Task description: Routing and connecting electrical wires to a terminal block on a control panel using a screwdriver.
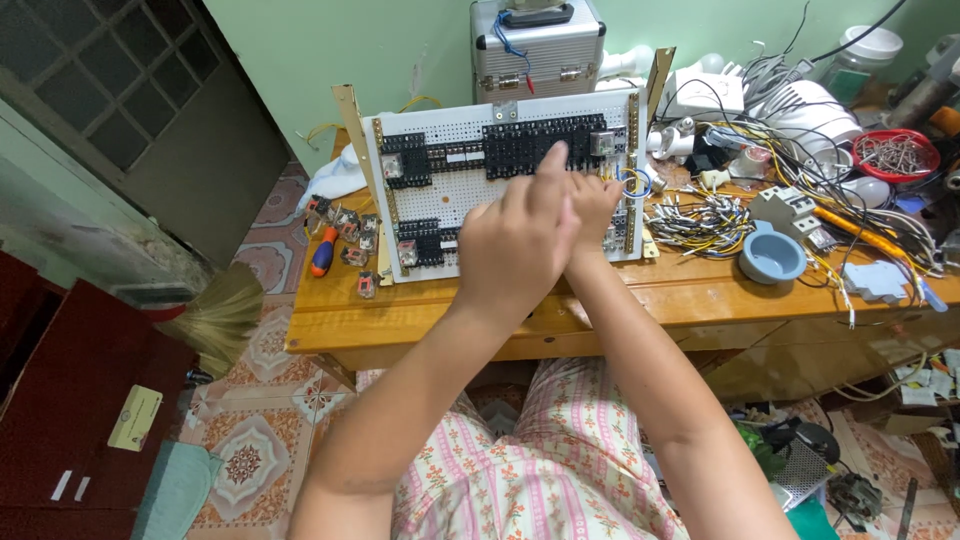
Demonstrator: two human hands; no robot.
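Note:
A white perforated panel (455, 190) stands tilted upright on the wooden table (420, 310), with rows of black relay sockets (520, 145) mounted on it. My left hand (515, 240) is in front of the panel's middle. Its fingers are curled and one finger points up, touching the upper socket row. My right hand (597, 200) is just behind it at the panel's right side, next to looped blue and yellow wires (630, 182). The left hand hides the right hand's fingertips.
Loose relays (350, 235) and an orange-and-blue screwdriver (322, 252) lie left of the panel. To the right are a pile of cut wires (700, 215), a grey-blue cup (771, 255), a breaker (788, 210) and a red bowl (895, 152). A metal case (540, 50) stands behind.

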